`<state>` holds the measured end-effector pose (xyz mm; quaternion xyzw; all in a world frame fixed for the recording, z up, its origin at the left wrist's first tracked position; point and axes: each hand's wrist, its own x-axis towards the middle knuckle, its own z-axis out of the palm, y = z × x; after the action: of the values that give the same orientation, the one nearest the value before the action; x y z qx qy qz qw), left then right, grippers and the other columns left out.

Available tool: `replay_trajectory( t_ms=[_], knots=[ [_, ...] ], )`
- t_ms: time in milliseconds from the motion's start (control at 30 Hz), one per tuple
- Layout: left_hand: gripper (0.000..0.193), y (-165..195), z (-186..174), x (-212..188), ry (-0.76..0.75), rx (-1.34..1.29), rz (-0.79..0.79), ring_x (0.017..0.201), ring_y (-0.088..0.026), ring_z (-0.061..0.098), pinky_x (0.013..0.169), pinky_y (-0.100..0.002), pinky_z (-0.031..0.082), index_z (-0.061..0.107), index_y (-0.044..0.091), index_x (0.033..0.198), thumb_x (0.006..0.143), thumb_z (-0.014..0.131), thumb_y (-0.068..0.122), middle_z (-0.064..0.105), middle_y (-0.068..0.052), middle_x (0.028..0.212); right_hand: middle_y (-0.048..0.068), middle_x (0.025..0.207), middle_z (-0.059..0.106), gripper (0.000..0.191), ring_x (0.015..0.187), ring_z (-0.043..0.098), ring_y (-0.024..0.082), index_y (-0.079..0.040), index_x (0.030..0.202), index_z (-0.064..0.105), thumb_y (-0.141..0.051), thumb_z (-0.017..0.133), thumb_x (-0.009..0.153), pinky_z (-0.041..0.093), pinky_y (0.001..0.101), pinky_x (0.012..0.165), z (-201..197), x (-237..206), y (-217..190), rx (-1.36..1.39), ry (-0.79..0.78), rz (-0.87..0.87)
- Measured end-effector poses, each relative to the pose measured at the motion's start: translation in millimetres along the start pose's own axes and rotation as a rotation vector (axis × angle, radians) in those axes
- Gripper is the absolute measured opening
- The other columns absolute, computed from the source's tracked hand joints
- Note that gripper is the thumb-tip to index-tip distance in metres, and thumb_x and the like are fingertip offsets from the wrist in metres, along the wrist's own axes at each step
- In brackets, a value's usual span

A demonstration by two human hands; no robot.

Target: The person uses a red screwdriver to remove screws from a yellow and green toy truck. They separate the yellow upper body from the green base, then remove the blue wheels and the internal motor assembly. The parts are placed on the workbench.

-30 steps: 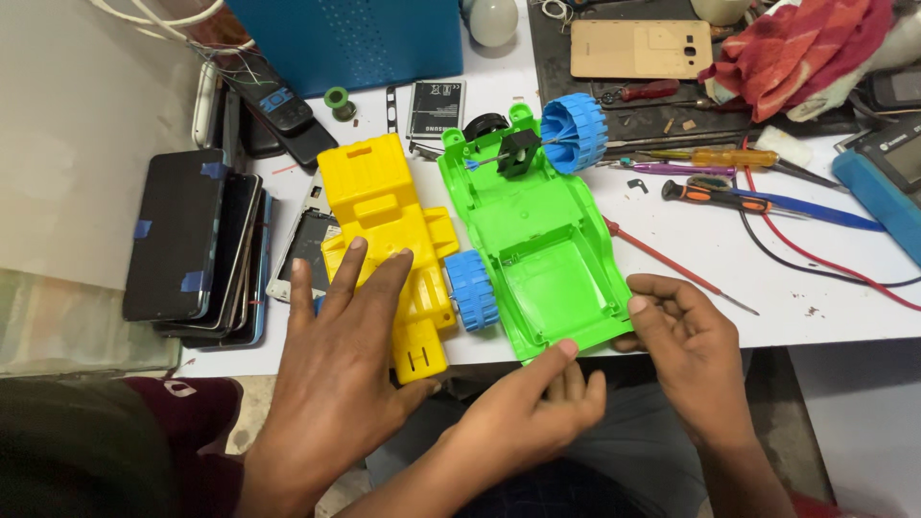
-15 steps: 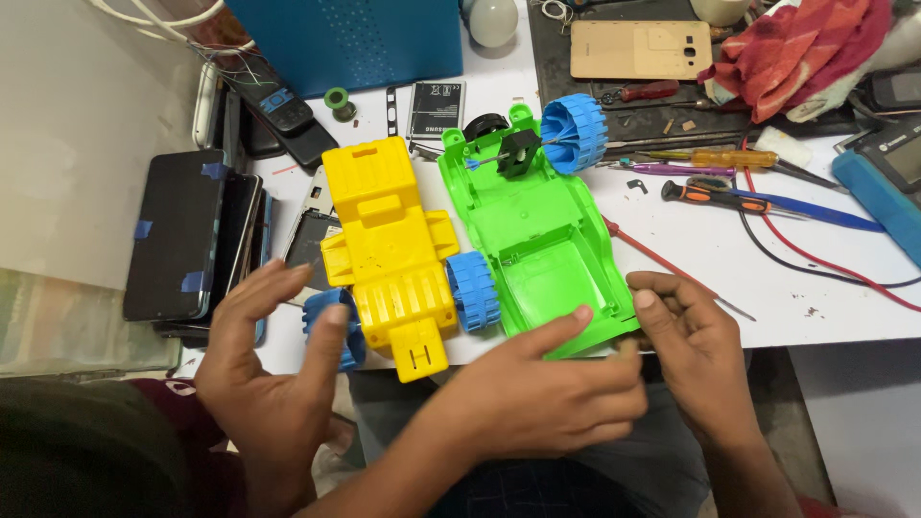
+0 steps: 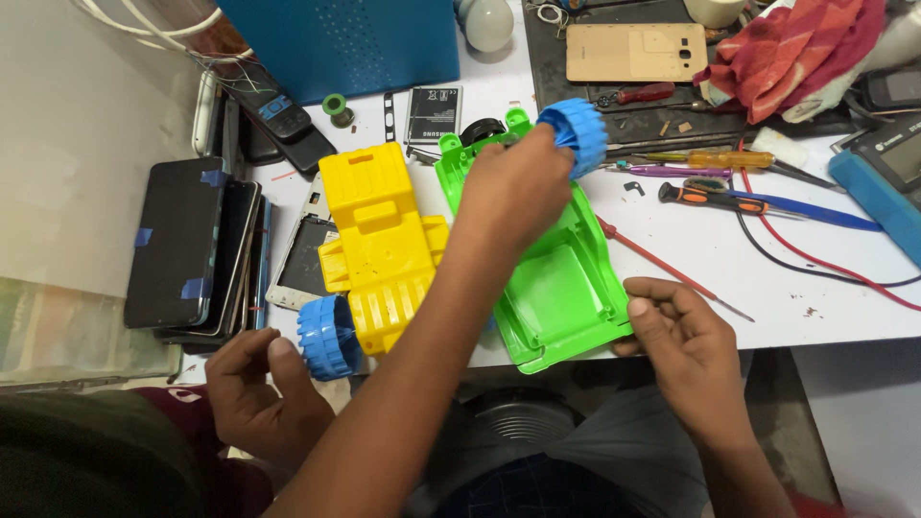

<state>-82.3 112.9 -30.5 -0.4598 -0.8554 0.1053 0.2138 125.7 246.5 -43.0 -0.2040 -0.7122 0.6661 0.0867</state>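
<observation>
Green toy chassis (image 3: 561, 288) at the bench's near edge: my right hand (image 3: 691, 355) pinches its near corner, my left hand (image 3: 513, 182) covers its far end by the blue wheel (image 3: 578, 134). I can't tell that grip.

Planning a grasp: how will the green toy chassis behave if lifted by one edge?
Probably stiff and light: the green chassis looks like a thin hollow moulded shell. It may tip toward the far end, where the blue wheel sits at the left hand. Smooth glossy plastic could slip.
</observation>
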Motion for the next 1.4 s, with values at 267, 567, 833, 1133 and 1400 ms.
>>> replay_trajectory(
  t_ms=[267,567,833,1133,1400],
  knots=[
    [0.032,45.8,-53.9,-13.3,-0.035,1.325,0.008,0.094,-0.018,0.07,0.083,-0.032,0.057,0.062,-0.002,0.124,0.096,0.076,0.006,0.068,-0.013,0.105,0.012,0.091,0.071,0.034,0.075,0.068,0.014,0.007,0.126,0.064,-0.016,0.06,0.101,0.057,0.0264,0.07,-2.5,2.4,5.8,-0.024,-0.003,0.005],
    [0.035,60.7,-103.1,-92.7,-0.056,1.627,0.22,0.113,-0.024,0.062,0.106,-0.037,0.05,0.049,-0.006,0.141,0.11,0.055,0.009,0.062,-0.016,0.123,0.01,0.101,0.071,0.032,0.084,0.07,0.012,0.007,0.124,0.062,-0.015,0.059,0.1,0.062,0.0279,0.07,-1.3,4.9,7.4,0.023,-0.016,-0.039],
    [0.044,54.6,-114.0,-124.3,-0.095,1.541,0.395,0.113,-0.025,0.063,0.101,-0.035,0.051,0.048,-0.009,0.142,0.103,0.058,0.009,0.062,-0.023,0.126,0.011,0.097,0.073,0.034,0.082,0.07,0.012,0.006,0.126,0.062,-0.014,0.059,0.1,0.061,0.0272,0.07,-0.4,4.4,8.2,-0.008,-0.004,-0.048],
    [0.037,23.7,-98.0,-131.4,-0.182,1.494,0.36,0.108,-0.017,0.067,0.097,-0.028,0.052,0.063,-0.009,0.135,0.099,0.065,-0.001,0.072,-0.015,0.116,0.014,0.092,0.074,0.034,0.076,0.07,0.014,0.007,0.126,0.063,-0.015,0.059,0.101,0.058,0.0266,0.068,-0.1,3.5,5.7,-0.043,0.001,-0.031],
    [0.034,2.9,-73.1,-135.3,-0.246,1.586,0.371,0.114,-0.018,0.064,0.1,-0.029,0.049,0.063,-0.009,0.131,0.098,0.062,-0.004,0.067,-0.016,0.125,0.013,0.088,0.076,0.033,0.074,0.069,0.014,0.007,0.126,0.063,-0.015,0.06,0.101,0.058,0.0259,0.069,1.6,1.9,4.1,-0.046,0.021,-0.052]
  ],
)
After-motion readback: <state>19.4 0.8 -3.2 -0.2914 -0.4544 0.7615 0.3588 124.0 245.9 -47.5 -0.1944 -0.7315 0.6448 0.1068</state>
